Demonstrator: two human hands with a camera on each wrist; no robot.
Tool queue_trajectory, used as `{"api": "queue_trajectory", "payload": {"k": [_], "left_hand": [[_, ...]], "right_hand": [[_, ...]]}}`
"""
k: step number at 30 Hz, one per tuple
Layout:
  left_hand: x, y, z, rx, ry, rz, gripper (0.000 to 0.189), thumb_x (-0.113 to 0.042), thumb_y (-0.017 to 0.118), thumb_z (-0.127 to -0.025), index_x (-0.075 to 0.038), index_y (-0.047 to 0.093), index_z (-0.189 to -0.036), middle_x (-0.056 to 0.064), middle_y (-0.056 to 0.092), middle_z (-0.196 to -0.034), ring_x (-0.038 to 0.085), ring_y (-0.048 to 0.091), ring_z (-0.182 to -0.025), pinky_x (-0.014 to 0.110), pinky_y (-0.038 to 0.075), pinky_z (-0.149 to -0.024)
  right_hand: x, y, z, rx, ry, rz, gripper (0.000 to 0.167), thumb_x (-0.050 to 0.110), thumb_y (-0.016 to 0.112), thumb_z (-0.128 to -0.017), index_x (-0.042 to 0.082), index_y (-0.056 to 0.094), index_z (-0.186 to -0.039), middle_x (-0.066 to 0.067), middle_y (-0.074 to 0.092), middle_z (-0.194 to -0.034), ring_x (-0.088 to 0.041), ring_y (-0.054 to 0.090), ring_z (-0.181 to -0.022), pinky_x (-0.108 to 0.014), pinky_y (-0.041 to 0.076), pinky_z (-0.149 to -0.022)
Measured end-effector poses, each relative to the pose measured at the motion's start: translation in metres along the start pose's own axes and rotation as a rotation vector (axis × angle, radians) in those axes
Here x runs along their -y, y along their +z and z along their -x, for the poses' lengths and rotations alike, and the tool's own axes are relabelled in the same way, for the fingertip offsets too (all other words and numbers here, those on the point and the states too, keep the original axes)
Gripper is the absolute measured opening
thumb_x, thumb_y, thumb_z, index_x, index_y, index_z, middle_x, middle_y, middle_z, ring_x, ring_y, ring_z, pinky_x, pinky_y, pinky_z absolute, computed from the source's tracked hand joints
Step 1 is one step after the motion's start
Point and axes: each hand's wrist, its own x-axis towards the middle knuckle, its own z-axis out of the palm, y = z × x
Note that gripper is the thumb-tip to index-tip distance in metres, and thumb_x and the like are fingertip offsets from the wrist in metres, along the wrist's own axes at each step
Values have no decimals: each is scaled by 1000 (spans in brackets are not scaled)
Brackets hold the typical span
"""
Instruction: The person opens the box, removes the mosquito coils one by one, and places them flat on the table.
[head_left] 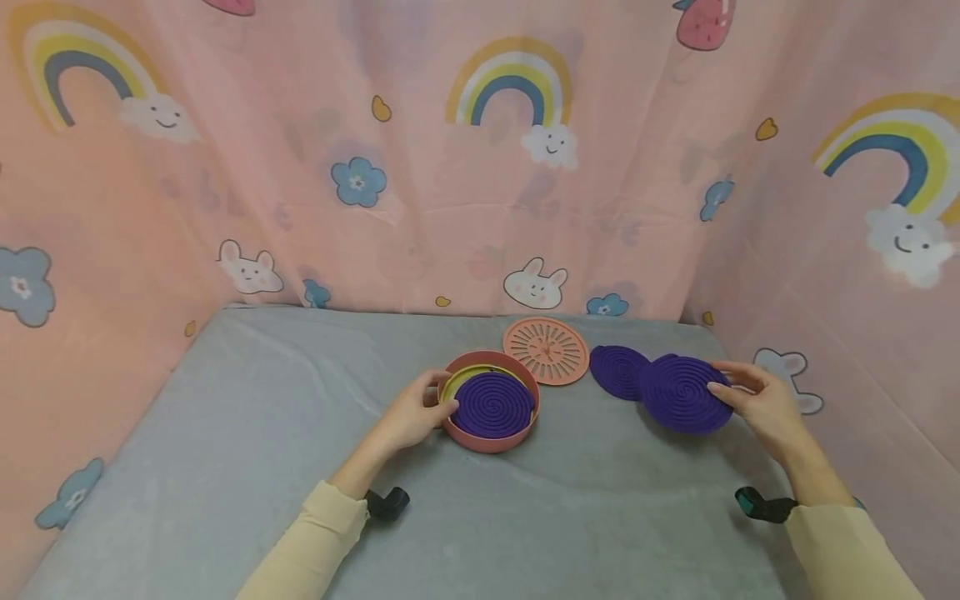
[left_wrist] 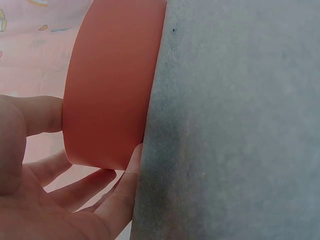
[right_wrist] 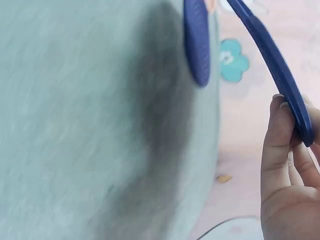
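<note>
A round red box (head_left: 490, 445) stands on the table, with a yellow inner dish (head_left: 459, 379) and a purple spiral mosquito coil (head_left: 494, 405) lying in it. My left hand (head_left: 415, 410) grips the box's left side; the left wrist view shows its thumb at the rim and fingers around the red wall (left_wrist: 112, 85). At the right, my right hand (head_left: 767, 410) pinches the right edge of another purple mosquito coil (head_left: 684, 393), raised and tilted above the cloth. A further purple coil (head_left: 619, 372) lies behind and to its left, partly hidden by it.
A slotted, peach-coloured round lid (head_left: 546, 351) lies behind the box, close to its rim. Grey cloth (head_left: 262, 450) covers the table. Pink patterned curtains (head_left: 420, 242) rise at the back and both sides.
</note>
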Motion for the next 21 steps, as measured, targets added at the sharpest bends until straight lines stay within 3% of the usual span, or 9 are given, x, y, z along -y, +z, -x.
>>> {"api": "queue_trajectory", "payload": {"k": [11, 14, 18, 21], "left_hand": [[0, 0, 0, 0, -11, 2, 49, -21, 70, -98, -12, 54, -143, 15, 53, -146, 33, 60, -125, 41, 58, -87], [-1, -1, 0, 3, -13, 0, 49, -22, 70, -98, -12, 54, -143, 15, 53, -146, 33, 59, -125, 41, 58, -87], [-1, -1, 0, 3, -12, -6, 48, -21, 70, -98, -12, 54, -142, 15, 53, -145, 33, 60, -124, 41, 58, -86], [-2, -1, 1, 1, -9, -5, 48, -21, 69, -98, -12, 54, -142, 16, 54, -145, 32, 61, -123, 41, 58, -85]], "right_hand": [[-29, -10, -1, -67, 63, 39, 49, 27, 73, -96, 1, 60, -135, 26, 57, -96, 9, 54, -86, -10, 47, -70], [-36, -11, -3, -71, 55, 82, 50, 25, 74, -96, -4, 59, -134, 23, 59, -94, 10, 55, -83, -12, 47, -68], [-45, -10, -7, -65, 52, 189, 54, 25, 72, -97, -10, 56, -134, -5, 66, -104, 3, 55, -83, -16, 47, -65], [-50, -9, -8, -52, 58, 262, 54, 27, 70, -98, -11, 56, -134, -31, 62, -117, -11, 58, -90, -17, 45, -64]]}}
